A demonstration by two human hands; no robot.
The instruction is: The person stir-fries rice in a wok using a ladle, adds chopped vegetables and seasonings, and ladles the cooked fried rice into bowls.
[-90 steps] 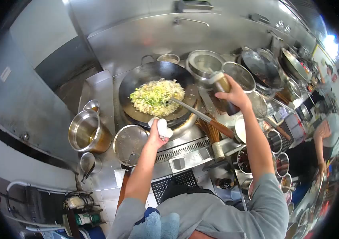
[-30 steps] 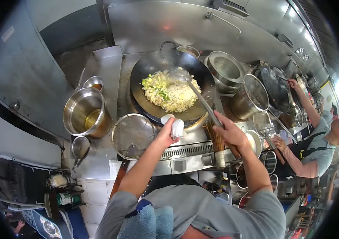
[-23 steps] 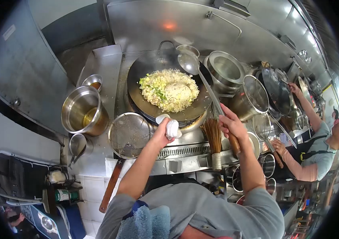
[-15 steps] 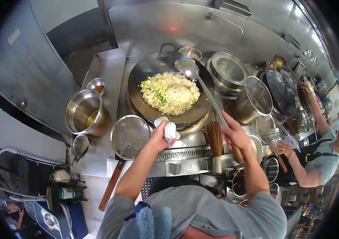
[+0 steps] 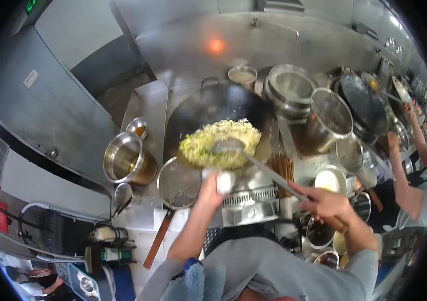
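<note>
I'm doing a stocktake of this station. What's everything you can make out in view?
Wok: one, dark, centre
Food: one heap, pale yellow and green, in wok
Ladle: one, silver with brown handle, bowl at food
Cloth: one, white, in left hand
Brush: one, brown, front-right of wok
Strainer: one, grey with brown handle, front-left of wok
Tall pot: one, silver, left of wok
Other cookware: many, silver and dark, mostly right; too crowded to count
Towel: one, blue, on wearer's shirt
Other people: at least two, pale tops, right and lower left
Left hand: one, before wok
Right hand: one, on ladle handle
</note>
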